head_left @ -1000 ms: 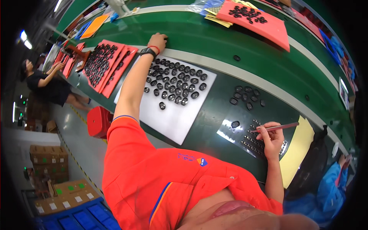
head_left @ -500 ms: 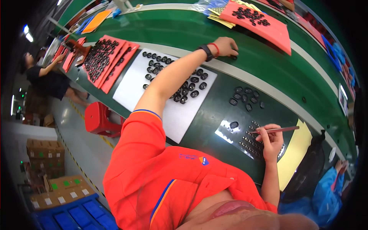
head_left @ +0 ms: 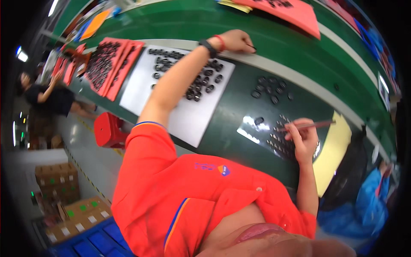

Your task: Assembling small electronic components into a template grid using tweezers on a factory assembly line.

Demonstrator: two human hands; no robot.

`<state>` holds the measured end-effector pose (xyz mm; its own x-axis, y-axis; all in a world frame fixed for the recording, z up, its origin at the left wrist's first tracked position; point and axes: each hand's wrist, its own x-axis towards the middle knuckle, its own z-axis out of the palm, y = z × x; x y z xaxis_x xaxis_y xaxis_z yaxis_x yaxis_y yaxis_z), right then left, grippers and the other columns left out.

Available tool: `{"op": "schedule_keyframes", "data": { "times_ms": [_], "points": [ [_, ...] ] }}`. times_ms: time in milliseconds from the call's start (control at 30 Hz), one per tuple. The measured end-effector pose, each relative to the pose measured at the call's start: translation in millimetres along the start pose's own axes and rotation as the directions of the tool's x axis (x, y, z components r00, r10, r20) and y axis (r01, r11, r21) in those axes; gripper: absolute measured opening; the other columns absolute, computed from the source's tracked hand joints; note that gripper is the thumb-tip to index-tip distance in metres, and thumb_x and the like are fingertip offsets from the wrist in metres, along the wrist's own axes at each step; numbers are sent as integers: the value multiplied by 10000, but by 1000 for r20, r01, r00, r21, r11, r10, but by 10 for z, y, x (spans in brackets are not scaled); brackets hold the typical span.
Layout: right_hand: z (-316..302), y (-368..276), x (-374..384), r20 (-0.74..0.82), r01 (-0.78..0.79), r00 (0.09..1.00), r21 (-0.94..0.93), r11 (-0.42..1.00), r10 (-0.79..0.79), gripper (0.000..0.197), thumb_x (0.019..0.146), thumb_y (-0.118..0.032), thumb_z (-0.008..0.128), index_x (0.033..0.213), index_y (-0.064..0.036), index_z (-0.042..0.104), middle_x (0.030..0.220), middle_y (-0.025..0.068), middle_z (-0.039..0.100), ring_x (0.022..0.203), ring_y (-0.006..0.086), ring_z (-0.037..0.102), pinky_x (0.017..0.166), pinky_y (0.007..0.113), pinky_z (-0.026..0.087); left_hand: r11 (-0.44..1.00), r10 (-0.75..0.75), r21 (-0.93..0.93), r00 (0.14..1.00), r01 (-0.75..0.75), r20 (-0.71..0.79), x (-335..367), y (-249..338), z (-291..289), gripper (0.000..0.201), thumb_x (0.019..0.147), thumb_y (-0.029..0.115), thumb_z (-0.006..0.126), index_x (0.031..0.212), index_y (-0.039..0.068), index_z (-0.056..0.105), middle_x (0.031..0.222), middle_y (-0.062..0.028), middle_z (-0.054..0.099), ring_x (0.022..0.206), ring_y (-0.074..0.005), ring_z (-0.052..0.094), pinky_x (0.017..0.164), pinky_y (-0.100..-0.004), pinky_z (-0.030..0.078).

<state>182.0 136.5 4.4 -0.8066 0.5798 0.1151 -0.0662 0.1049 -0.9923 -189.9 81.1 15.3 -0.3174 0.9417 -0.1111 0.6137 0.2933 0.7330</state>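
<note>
My left hand (head_left: pixel 236 40) reaches far across the green bench, with a dark watch and a red band on its wrist. Its fingertips are pinched on a small black part (head_left: pixel 253 46) at the grey strip. My right hand (head_left: pixel 305 140) holds a thin reddish stick (head_left: pixel 309 126) level over a dark plate of tiny parts (head_left: pixel 278 144). A single black ring (head_left: pixel 259 121) lies just left of that plate. A white sheet (head_left: pixel 192 120) under my left forearm carries several black rings (head_left: pixel 204 83).
Loose black rings (head_left: pixel 269 89) lie on the green bench (head_left: pixel 239 128). A yellow sheet (head_left: pixel 333 150) is at the right and red trays of black parts (head_left: pixel 105 64) at the left. A red stool (head_left: pixel 107 128), cardboard boxes (head_left: pixel 55 180) and another person (head_left: pixel 47 96) are beside the bench.
My left arm has swung right, from the far left corner of the white sheet to the grey strip beyond it, and closed its fingers on a small black part. My right hand stayed put.
</note>
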Motion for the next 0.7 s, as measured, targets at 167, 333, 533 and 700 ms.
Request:
{"op": "schedule_keyframes", "data": {
  "times_ms": [167, 333, 533, 700],
  "points": [
    [3, 10, 2, 58, -9, 998, -23, 1000, 11, 149, 846, 13, 571, 970, 2, 489, 829, 118, 631, 648, 117, 593, 566, 207, 471, 985, 131, 88, 978, -146, 163, -484, 226, 245, 219, 766, 210, 714, 867, 31, 638, 774, -17, 607, 710, -89, 538, 658, -231, 444],
    [-23, 39, 11, 47, -129, 991, 56, 990, 127, 148, 852, -3, 574, 978, -1, 495, 841, 121, 635, 613, 98, 573, 570, 200, 465, 979, 177, 101, 984, -175, -8, -700, 341, 361, 233, 751, 217, 716, 917, 64, 657, 658, -8, 534, 611, -102, 493, 578, -246, 422],
    [-61, 78, 35, 129, -209, 973, 140, 968, 192, 168, 854, -20, 582, 1000, -1, 500, 846, 119, 632, 634, 98, 581, 591, 208, 477, 965, 223, -145, 975, -219, 10, -1129, 772, 755, 105, 771, 141, 668, 840, 62, 668, 706, -38, 589, 618, -103, 525, 578, -237, 436],
    [-76, 51, 21, 128, -207, 973, 119, 971, 192, 168, 864, -34, 575, 1013, -6, 504, 853, 120, 634, 683, 110, 605, 615, 220, 502, 942, 293, -214, 944, -258, 149, -1524, 964, 1239, 61, 748, 78, 644, 799, 53, 621, 726, -68, 538, 629, -179, 528, 578, -292, 437]
  ]
}}
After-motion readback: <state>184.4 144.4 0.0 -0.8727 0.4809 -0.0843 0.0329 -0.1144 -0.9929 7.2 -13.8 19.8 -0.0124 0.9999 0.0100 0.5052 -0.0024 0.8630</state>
